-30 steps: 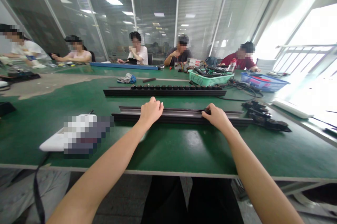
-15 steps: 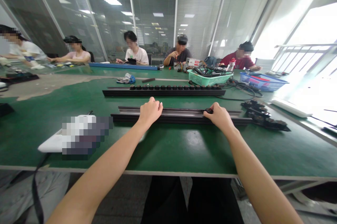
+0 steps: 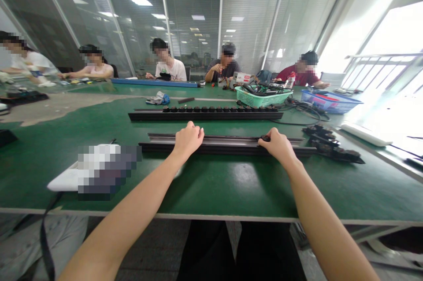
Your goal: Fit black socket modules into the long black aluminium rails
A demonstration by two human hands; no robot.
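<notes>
A long black metal rail (image 3: pixel 228 145) lies across the green table (image 3: pixel 211 188) in front of me. My left hand (image 3: pixel 188 138) is curled over the rail's near edge, left of its middle, and grips it. My right hand (image 3: pixel 278 145) rests on the rail further right, fingers closed on a small black socket part (image 3: pixel 265 138) that sits in the rail's channel. A second black rail (image 3: pixel 205 115), lined with several black sockets, lies parallel just beyond. A heap of loose black sockets (image 3: pixel 332 148) sits at the near rail's right end.
A white device (image 3: pixel 71 178) with a dark strap lies at my left. Further back stand a green basket of cables (image 3: pixel 262 97), a blue tray (image 3: pixel 330 101) and a long blue bar (image 3: pixel 155 82). Several people sit along the far side. A white strip (image 3: pixel 361 134) lies at the right edge.
My right hand has slid slightly to the right along the rail with the black part. My left hand stays where it was on the rail.
</notes>
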